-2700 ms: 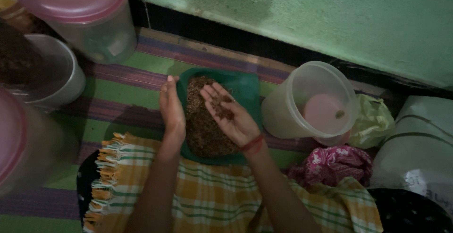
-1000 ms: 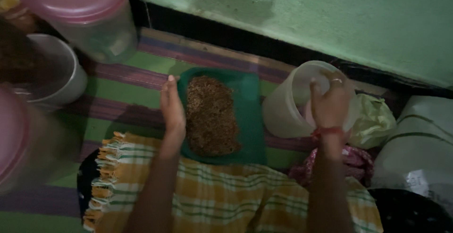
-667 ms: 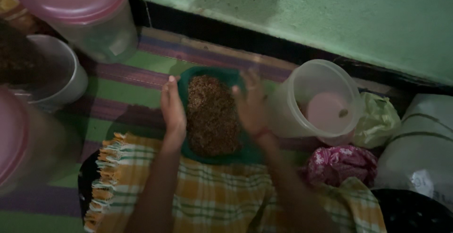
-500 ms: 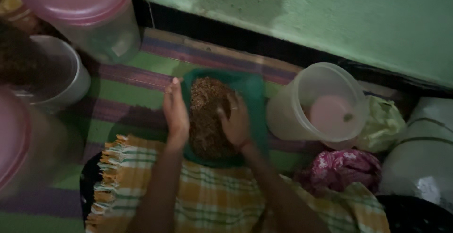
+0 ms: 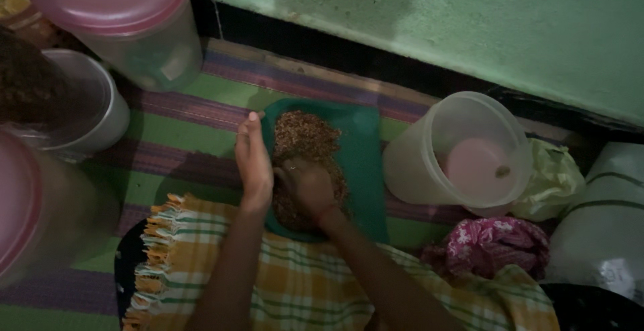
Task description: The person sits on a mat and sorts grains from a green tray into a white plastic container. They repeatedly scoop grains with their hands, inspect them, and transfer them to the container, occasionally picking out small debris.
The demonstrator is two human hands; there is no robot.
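Green wall and a striped floor mat are framing my spot, a checked yellow cloth lying over my lap. I am steadying the green tray with my left hand, fingers straight and together along its left edge. My right hand is resting curled and narrow in the brown grain, which is stretching away from me toward the wall; an open plastic tub is standing just right.

White sack far right; yellow-green plastic bag beside it
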